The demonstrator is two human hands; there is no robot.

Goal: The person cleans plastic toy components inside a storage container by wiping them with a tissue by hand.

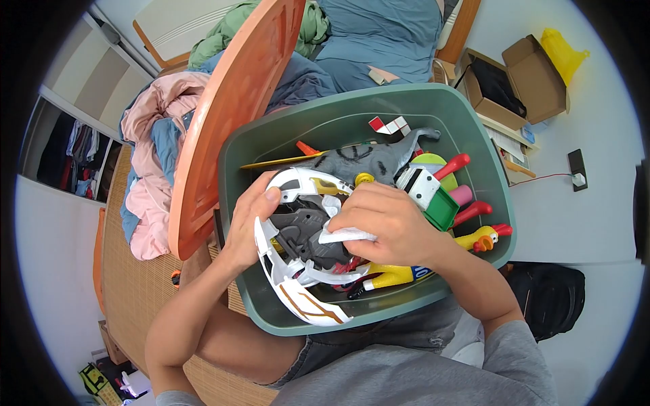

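Observation:
A white plastic toy with gold trim and a dark grey inside (274, 267) sits tilted over the left part of a green plastic bin (365, 105). My left hand (249, 220) grips the toy's upper left edge, thumb on top. My right hand (386, 227) is closed on a folded white wipe (345, 235), held over the toy's grey interior. Behind the toy lies a grey rubbery animal figure with black stripes (355, 162). Right of my right hand are a yellow rubber chicken (467, 241), red-handled toys (452, 166) and a green box-shaped piece (441, 208).
An orange lid (237, 128) stands on edge against the bin's left side. Rumpled bedding (162, 135) lies beyond it on a woven mat (132, 271). At right are an open cardboard box (518, 81), a black backpack (545, 298) and a phone (577, 168) on a cable.

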